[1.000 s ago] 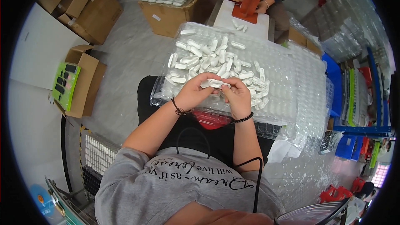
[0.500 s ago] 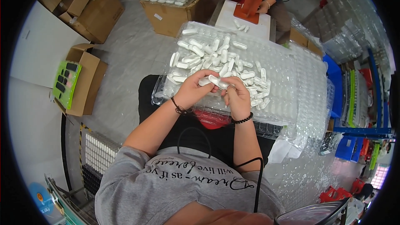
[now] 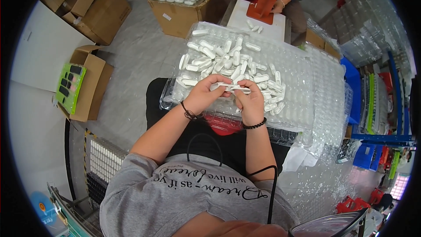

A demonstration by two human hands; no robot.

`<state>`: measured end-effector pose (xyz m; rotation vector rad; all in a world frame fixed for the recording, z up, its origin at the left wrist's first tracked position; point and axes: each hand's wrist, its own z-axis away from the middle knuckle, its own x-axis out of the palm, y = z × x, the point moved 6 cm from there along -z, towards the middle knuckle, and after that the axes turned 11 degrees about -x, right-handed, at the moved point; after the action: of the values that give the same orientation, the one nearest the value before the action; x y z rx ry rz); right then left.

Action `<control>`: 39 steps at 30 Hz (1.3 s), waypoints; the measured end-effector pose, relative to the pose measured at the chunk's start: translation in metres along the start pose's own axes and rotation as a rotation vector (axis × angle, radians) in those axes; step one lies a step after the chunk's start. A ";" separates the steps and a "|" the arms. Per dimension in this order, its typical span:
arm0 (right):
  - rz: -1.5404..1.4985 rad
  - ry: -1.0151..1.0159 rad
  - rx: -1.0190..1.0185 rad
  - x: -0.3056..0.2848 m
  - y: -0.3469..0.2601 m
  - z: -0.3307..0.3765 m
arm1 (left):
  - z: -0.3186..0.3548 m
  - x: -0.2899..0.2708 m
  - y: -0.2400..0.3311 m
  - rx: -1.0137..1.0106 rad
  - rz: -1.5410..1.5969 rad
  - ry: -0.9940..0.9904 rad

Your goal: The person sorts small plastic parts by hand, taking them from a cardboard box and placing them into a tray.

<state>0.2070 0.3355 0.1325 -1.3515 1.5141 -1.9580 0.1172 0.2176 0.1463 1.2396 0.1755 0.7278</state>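
Pinching white pieces (image 3: 233, 87)
Left hand (image 3: 205, 95), right hand (image 3: 251, 104) clamping them, likely for steadiness; pile (image 3: 224, 62) lying just farther, handy.

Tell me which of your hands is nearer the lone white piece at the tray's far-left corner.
Left. The left hand is below the white piece in view, slightly right; the right hand is farther right.
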 end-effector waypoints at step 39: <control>-0.138 0.261 0.017 -0.032 0.010 -0.007 | -0.008 -0.059 -0.005 -0.041 0.665 0.222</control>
<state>0.2142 0.3586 0.1083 -1.2629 1.5470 -2.3044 0.0703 0.1882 0.1234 1.1775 -0.0805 1.4383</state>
